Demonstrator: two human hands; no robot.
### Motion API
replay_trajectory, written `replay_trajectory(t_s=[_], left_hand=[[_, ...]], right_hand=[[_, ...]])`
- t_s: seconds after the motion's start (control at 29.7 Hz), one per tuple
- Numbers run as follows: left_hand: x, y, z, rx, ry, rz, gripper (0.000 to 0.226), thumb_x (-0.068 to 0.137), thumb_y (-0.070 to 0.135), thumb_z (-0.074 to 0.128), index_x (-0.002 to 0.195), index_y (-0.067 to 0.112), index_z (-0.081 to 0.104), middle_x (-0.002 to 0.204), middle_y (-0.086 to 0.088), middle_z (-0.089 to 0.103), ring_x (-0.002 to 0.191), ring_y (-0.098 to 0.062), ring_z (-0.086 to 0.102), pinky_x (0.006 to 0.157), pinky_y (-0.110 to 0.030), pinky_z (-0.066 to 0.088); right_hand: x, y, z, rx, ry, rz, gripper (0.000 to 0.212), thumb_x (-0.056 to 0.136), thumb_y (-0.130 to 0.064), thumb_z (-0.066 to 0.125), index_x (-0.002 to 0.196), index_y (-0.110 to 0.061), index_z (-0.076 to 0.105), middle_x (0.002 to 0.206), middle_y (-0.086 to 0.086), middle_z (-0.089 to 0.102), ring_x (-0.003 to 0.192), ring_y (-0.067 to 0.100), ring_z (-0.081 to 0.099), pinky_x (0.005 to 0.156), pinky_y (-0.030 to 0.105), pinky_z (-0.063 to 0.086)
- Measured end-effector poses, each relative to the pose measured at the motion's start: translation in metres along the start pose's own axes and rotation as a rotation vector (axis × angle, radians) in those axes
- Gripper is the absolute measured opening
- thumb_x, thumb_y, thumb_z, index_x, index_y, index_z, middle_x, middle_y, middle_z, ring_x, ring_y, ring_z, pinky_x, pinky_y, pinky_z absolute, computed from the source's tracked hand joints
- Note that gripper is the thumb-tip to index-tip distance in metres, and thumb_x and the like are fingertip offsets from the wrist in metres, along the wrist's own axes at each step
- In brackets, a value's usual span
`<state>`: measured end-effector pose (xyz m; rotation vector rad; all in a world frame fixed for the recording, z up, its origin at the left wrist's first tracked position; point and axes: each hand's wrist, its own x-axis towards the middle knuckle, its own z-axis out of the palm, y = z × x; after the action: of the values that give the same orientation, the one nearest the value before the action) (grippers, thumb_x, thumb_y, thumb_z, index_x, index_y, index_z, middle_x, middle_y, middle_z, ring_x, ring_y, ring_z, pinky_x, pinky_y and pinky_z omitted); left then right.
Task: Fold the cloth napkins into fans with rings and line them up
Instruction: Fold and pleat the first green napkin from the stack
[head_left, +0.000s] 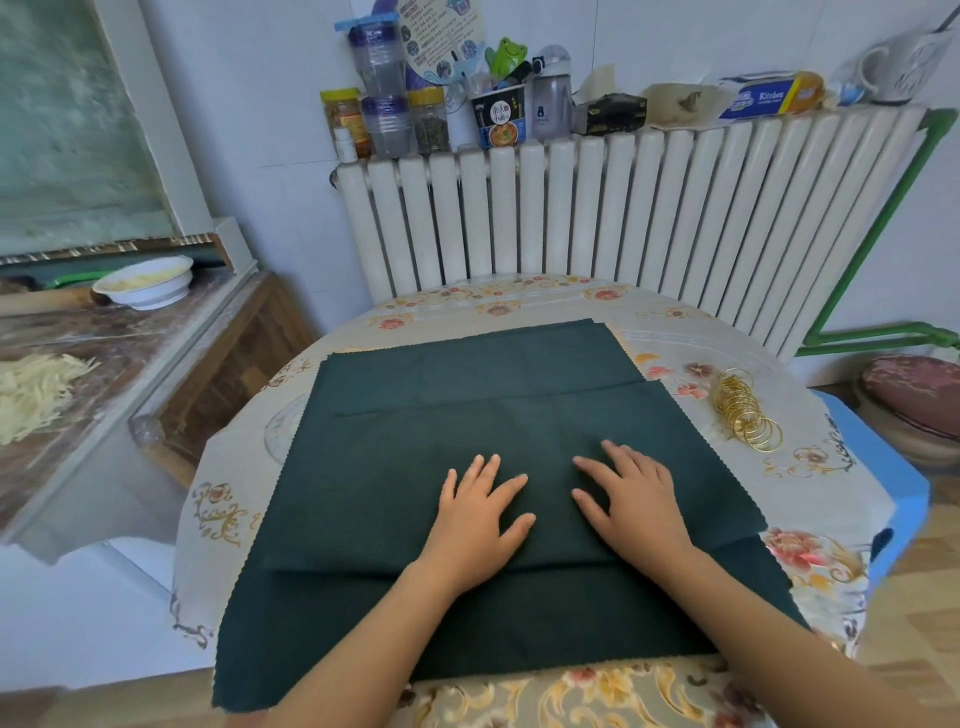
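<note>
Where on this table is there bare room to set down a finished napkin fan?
Bare tablecloth runs between the green napkins and the radiator, and at the left rim. The right side is crowded by gold rings. Both hands, left hand and right hand, press the middle.

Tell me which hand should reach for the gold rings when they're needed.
Right hand: the pile of gold metal rings lies on the table's right side, nearer it. The left hand would have to cross over.

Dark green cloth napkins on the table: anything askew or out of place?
The dark green cloth napkins lie overlapped and skewed, the nearest hanging over the table's front edge. Both hands press flat on the top one. The gold rings sit heaped at right.
</note>
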<state>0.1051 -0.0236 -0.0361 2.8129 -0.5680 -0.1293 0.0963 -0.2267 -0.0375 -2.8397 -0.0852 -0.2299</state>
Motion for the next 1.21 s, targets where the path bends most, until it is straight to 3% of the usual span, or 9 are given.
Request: replay_trajectory(t_s=[0.07, 0.1, 0.2, 0.34, 0.57, 0.67, 0.84, 1.08, 1.21], left_hand=[[-0.018, -0.008, -0.004, -0.142, 0.094, 0.091, 0.04, 0.091, 0.052, 0.052, 0.126, 0.034, 0.056, 0.142, 0.01, 0.042, 0.138, -0.003, 0.025, 0.118, -0.033, 0.01], [-0.029, -0.012, -0.005, -0.198, 0.119, 0.12, 0.032, 0.087, 0.052, 0.059, 0.113, 0.035, 0.062, 0.13, 0.016, 0.049, 0.13, 0.003, 0.032, 0.114, -0.028, 0.017], [-0.053, -0.02, -0.008, -0.356, 0.09, 0.142, 0.014, 0.078, 0.046, 0.073, 0.087, 0.043, 0.062, 0.118, 0.024, 0.054, 0.122, 0.013, 0.037, 0.106, -0.014, 0.025], [-0.064, -0.023, -0.014, -0.463, 0.124, 0.07, 0.024, 0.08, 0.024, 0.076, 0.073, 0.042, 0.062, 0.114, 0.02, 0.062, 0.118, 0.014, 0.046, 0.105, -0.014, 0.035], [-0.061, -0.011, -0.018, -0.262, 0.128, 0.055, 0.007, 0.09, 0.027, 0.064, 0.089, 0.022, 0.069, 0.116, 0.013, 0.063, 0.115, 0.001, 0.053, 0.099, -0.019, 0.041], [-0.066, -0.003, -0.021, -0.219, 0.106, 0.065, 0.012, 0.091, 0.029, 0.061, 0.09, 0.02, 0.068, 0.112, 0.013, 0.063, 0.108, -0.003, 0.057, 0.095, -0.026, 0.045], [-0.092, 0.012, -0.016, -0.235, 0.032, 0.202, 0.008, 0.089, 0.031, 0.064, 0.081, 0.031, 0.065, 0.124, 0.013, 0.061, 0.128, 0.004, 0.042, 0.112, -0.028, 0.029], [-0.108, 0.019, -0.016, -0.288, -0.06, 0.171, 0.022, 0.085, 0.037, 0.066, 0.067, 0.041, 0.053, 0.123, 0.024, 0.049, 0.128, 0.012, 0.03, 0.119, -0.036, 0.008], [-0.108, 0.017, -0.016, -0.385, 0.005, 0.089, 0.008, 0.089, 0.042, 0.059, 0.081, 0.04, 0.059, 0.121, 0.022, 0.048, 0.123, 0.007, 0.033, 0.116, -0.037, 0.019]], right_hand=[[-0.017, 0.004, -0.004, 0.165, 0.072, -0.188, 0.032, 0.083, -0.048, 0.052, 0.101, -0.03, 0.071, 0.104, -0.002, 0.065, 0.098, 0.024, 0.062, 0.084, 0.039, 0.049], [-0.027, 0.005, -0.007, 0.22, 0.039, -0.237, 0.029, 0.082, -0.05, 0.053, 0.095, -0.031, 0.072, 0.1, -0.006, 0.065, 0.096, 0.019, 0.061, 0.083, 0.036, 0.05], [-0.046, 0.008, -0.013, 0.305, -0.094, -0.242, 0.02, 0.082, -0.049, 0.065, 0.094, -0.035, 0.072, 0.12, -0.009, 0.062, 0.12, 0.009, 0.048, 0.101, 0.024, 0.035], [-0.051, 0.007, -0.015, 0.284, -0.083, -0.232, 0.013, 0.082, -0.035, 0.071, 0.092, -0.029, 0.075, 0.12, -0.005, 0.065, 0.126, 0.008, 0.048, 0.1, 0.012, 0.026], [-0.059, -0.004, -0.027, 0.259, -0.061, -0.222, 0.013, 0.091, -0.024, 0.062, 0.091, -0.017, 0.072, 0.106, -0.007, 0.07, 0.12, 0.006, 0.053, 0.089, -0.004, 0.019], [-0.072, 0.0, -0.033, 0.267, -0.066, -0.213, 0.01, 0.09, -0.023, 0.063, 0.087, -0.018, 0.072, 0.11, -0.006, 0.069, 0.12, 0.006, 0.053, 0.09, 0.007, 0.032], [-0.105, 0.015, -0.039, 0.197, -0.072, -0.293, 0.008, 0.087, -0.029, 0.064, 0.083, -0.026, 0.072, 0.118, -0.011, 0.065, 0.12, 0.004, 0.052, 0.098, 0.013, 0.029], [-0.124, 0.01, -0.039, 0.18, -0.003, -0.357, 0.018, 0.077, -0.038, 0.051, 0.068, -0.03, 0.064, 0.095, -0.019, 0.068, 0.091, 0.003, 0.06, 0.078, 0.019, 0.045], [-0.114, -0.003, -0.033, 0.154, 0.02, -0.307, 0.028, 0.08, -0.046, 0.043, 0.077, -0.03, 0.065, 0.09, -0.02, 0.063, 0.086, 0.007, 0.056, 0.072, 0.019, 0.042]])
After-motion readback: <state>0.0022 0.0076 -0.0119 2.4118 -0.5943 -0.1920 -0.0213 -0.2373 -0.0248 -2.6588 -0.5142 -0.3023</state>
